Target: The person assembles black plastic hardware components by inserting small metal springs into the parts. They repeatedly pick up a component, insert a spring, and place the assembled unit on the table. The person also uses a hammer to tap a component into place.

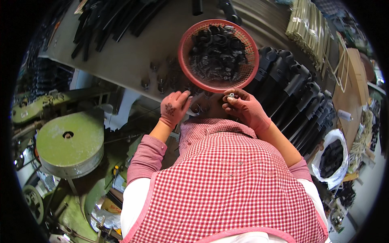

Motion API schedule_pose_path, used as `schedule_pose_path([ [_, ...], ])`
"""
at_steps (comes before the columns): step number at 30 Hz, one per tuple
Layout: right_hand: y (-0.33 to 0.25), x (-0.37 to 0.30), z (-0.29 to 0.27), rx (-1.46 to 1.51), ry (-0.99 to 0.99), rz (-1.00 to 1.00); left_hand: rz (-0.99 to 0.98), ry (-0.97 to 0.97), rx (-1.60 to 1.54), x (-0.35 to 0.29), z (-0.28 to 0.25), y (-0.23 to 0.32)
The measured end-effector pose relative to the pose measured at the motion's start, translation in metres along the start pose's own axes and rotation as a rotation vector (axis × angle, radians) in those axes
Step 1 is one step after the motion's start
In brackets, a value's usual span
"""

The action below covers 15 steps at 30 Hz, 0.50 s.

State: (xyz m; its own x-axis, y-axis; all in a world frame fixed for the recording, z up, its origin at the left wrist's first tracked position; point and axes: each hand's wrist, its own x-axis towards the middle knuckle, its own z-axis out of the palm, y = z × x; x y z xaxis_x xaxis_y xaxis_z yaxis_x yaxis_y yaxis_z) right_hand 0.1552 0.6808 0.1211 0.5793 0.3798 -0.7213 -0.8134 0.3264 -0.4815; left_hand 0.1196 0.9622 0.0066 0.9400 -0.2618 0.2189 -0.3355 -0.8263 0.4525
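Note:
Both my hands wear pinkish-red gloves and are above the near edge of a metal table [117,71]. Between the thumb and fingers of my right hand [250,111] is a small shiny metal piece [231,96], just below the basket. My left hand [175,108], with a dark print on the glove's back, has its fingers curled together; whether anything is in them is hidden. Next to it, several small coil springs [161,86] stand on the table. A red plastic basket [183,60] holds black curved clips [219,40] and dark springs.
On the right, long black parts with rounded heads [298,79] lie in a row. Behind them is a bundle of pale sticks [308,30]. A white bag [344,162] holds black pieces. Black strips [133,18] lie far left; a green machine [71,141] stands at left.

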Motion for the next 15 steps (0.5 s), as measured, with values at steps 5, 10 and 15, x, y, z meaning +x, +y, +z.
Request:
schedule_pose_path([
  [5,-0.013,-0.012,-0.013,0.169,-0.003,-0.063,0.188,-0.171,0.241,0.127,0.036,0.032],
  [10,-0.019,-0.016,-0.020,0.242,0.014,-0.246,0.087,-0.682,0.455,0.183,0.066,0.023],
  [15,-0.024,-0.019,-0.026,0.340,-0.035,-0.251,-0.054,-0.175,-0.483,0.145,0.035,0.027],
])
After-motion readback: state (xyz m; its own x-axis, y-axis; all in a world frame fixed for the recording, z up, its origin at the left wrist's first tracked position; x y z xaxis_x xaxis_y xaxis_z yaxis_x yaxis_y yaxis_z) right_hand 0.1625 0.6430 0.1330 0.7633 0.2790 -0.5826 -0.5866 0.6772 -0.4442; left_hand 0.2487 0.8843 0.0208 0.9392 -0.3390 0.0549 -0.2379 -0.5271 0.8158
